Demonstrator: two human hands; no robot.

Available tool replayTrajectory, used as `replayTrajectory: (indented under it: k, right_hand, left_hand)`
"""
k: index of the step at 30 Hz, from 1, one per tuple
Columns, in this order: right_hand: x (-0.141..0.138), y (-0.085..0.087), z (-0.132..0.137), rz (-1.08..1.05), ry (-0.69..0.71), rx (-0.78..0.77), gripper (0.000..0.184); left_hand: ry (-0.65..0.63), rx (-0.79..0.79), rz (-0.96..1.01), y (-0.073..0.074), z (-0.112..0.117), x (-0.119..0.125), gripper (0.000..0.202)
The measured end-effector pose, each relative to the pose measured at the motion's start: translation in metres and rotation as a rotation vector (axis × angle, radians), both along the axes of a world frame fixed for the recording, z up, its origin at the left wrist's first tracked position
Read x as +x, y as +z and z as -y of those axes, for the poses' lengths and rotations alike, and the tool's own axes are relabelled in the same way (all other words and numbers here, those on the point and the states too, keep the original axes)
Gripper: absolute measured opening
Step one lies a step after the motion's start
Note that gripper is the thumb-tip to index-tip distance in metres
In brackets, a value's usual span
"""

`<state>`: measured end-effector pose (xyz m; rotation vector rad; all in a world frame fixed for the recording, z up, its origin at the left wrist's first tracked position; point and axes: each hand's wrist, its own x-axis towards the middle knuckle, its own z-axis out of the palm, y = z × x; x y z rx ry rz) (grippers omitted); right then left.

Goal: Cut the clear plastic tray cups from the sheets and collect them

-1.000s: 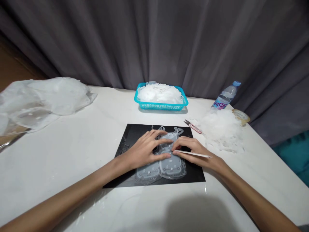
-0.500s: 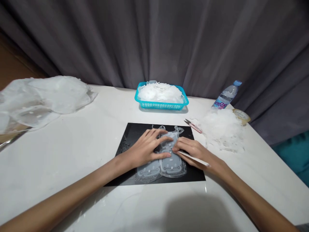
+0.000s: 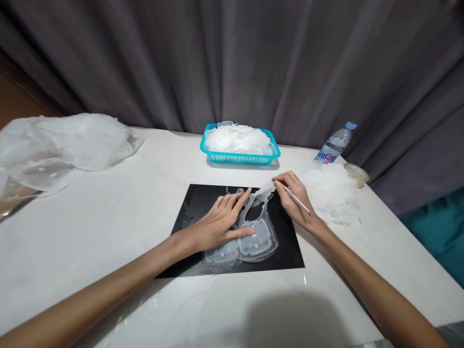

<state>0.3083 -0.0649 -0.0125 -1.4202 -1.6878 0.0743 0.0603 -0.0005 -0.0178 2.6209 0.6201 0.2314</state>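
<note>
A translucent, soft-looking moulded sheet (image 3: 258, 241) lies on a black mat (image 3: 286, 251), with rounded panels outlined in it. Fingers spread, my left hand (image 3: 221, 217) presses the sheet down near its middle. My right hand (image 3: 292, 195) is closed near the mat's upper right edge, pinching a lifted translucent piece (image 3: 266, 191) at its corner. A thin white pen-like stick (image 3: 299, 202) is also held in that hand. Below the lifted piece, a dark opening shows in the sheet.
A blue basket (image 3: 239, 158) heaped with white translucent pieces stands at the back. To the right are a pile of white scraps (image 3: 331, 193), a tape roll (image 3: 357, 174) and a water bottle (image 3: 335, 145). A clear plastic bag (image 3: 83, 140) lies at the left.
My right hand has moved up and away from the sheet, lifting a translucent piece out of one panel. My left hand stays on the sheet, its index finger now straighter.
</note>
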Motion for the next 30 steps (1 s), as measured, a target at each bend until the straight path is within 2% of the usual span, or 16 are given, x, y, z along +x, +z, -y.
replayTrajectory:
  k: [2, 5, 6, 7, 9, 10, 12, 14, 16, 18, 21, 26, 30]
  right_hand:
    - [0.003, 0.007, -0.003, -0.042, 0.041, -0.028, 0.012]
    - [-0.003, 0.020, 0.005, -0.046, 0.191, -0.090, 0.013]
    - [-0.007, 0.024, 0.009, -0.045, 0.232, -0.106, 0.013]
    - [-0.010, 0.028, 0.012, -0.042, 0.265, -0.116, 0.014]
    - [-0.015, 0.033, 0.017, -0.053, 0.292, -0.115, 0.015]
    - [-0.017, 0.034, 0.019, -0.073, 0.282, -0.099, 0.016]
    - [-0.018, 0.035, 0.024, -0.134, 0.224, -0.046, 0.016]
    - [-0.020, 0.035, 0.030, -0.172, 0.181, -0.020, 0.017]
    - [-0.025, 0.035, 0.038, -0.154, 0.166, -0.029, 0.033]
    - [-0.034, 0.034, 0.046, -0.098, 0.157, -0.033, 0.042]
    - [-0.050, 0.030, 0.054, -0.077, 0.120, -0.070, 0.035]
    - [-0.069, 0.012, 0.053, -0.100, 0.058, -0.385, 0.015]
    - [-0.076, -0.001, 0.044, -0.128, -0.042, -0.373, 0.014]
  left_hand:
    - [0.016, 0.010, 0.024, 0.004, 0.000, 0.001, 0.101]
    - [0.076, 0.052, 0.166, 0.013, -0.003, 0.010, 0.116]
    - [0.086, 0.066, 0.214, 0.017, -0.004, 0.014, 0.113]
    - [0.087, 0.074, 0.250, 0.022, -0.006, 0.019, 0.100]
    - [0.068, 0.034, 0.285, 0.030, -0.011, 0.028, 0.057]
    - [0.070, -0.016, 0.301, 0.033, -0.014, 0.031, 0.041]
    - [0.134, -0.177, 0.345, 0.039, -0.019, 0.034, 0.032]
    - [0.207, -0.439, 0.389, 0.041, -0.024, 0.032, 0.032]
    - [0.242, -0.733, 0.422, 0.041, -0.027, 0.028, 0.034]
    - [0.249, -0.955, 0.452, 0.040, -0.025, 0.023, 0.036]
    - [0.290, -1.094, 0.486, 0.038, -0.018, 0.016, 0.036]
    - [0.380, -1.271, 0.580, 0.041, -0.004, 0.013, 0.034]
    - [0.389, -1.321, 0.578, 0.043, -0.001, 0.015, 0.035]
